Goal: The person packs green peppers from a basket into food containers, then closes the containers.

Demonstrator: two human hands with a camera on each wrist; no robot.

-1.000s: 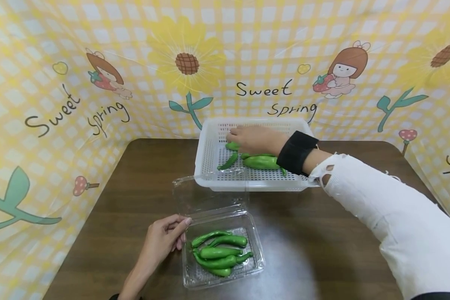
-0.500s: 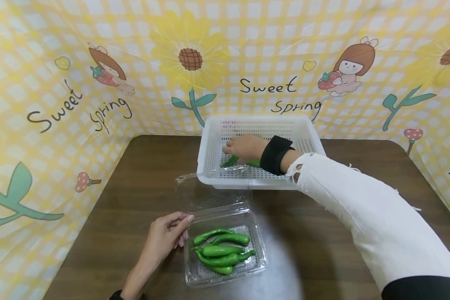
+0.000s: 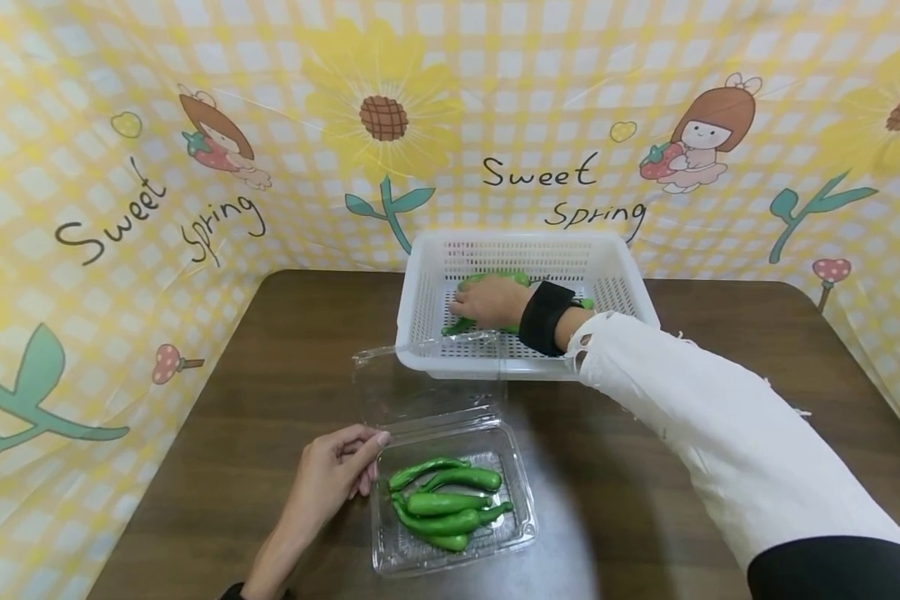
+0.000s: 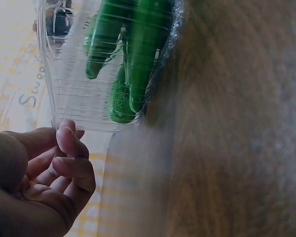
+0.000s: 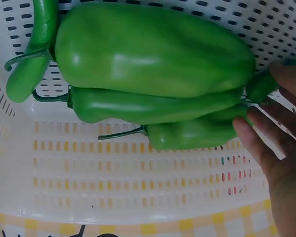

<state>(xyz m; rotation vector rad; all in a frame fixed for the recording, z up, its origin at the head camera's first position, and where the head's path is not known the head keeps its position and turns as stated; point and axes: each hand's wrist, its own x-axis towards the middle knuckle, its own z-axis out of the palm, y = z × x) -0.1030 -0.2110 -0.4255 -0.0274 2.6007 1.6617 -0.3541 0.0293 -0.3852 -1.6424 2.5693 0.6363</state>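
Observation:
My left hand [image 3: 330, 475] pinches the left rim corner of a clear plastic clamshell box [image 3: 523, 492]. Several green peppers [image 3: 450, 504] lie inside the box, and its clear lid [image 3: 390, 387] is raised toward a white basket [image 3: 412, 354]. In the left wrist view, thumb and finger meet at the rim of the box [image 4: 71, 106]. My right hand [image 3: 487, 302] reaches down into the basket. In the right wrist view, its fingers are spread beside a small green pepper [image 5: 261, 88]; large green peppers [image 5: 153, 52] lie next to it. Part of the small pepper is hidden by the thumb.
The basket stands at the back of a dark wooden table [image 3: 270, 358], near a yellow checked cloth [image 3: 285, 150] that hangs behind and at the sides. The box lid overlaps the basket's front left rim in the head view.
My right hand has moved down and slightly nearer in the basket, from the back peppers toward the small pepper at the front left. The left hand keeps its pinch on the box.

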